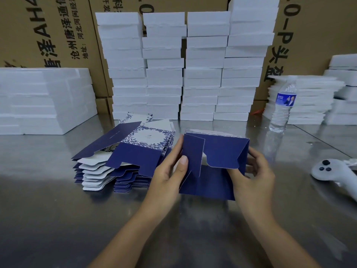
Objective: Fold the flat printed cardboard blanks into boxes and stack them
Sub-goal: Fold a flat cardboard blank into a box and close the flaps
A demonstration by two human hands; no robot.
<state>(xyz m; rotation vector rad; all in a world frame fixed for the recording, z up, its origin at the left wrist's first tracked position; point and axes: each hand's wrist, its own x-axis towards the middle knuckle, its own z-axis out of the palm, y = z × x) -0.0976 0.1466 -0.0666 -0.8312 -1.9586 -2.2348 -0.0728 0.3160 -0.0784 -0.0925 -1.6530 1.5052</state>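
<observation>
folding one blue box (214,161) above the steel table (58,219), just right of the pile of flat blanks (123,157). left hand (170,175) pinching the left side flap, right hand (251,171) clasping the right end. better to press the side flaps square first, then tuck the notched flap under without creasing. counted: one box in hand, one pile of many blanks, four tall foam stacks (181,70) behind, one water bottle (283,107), one white controller (332,171).
</observation>
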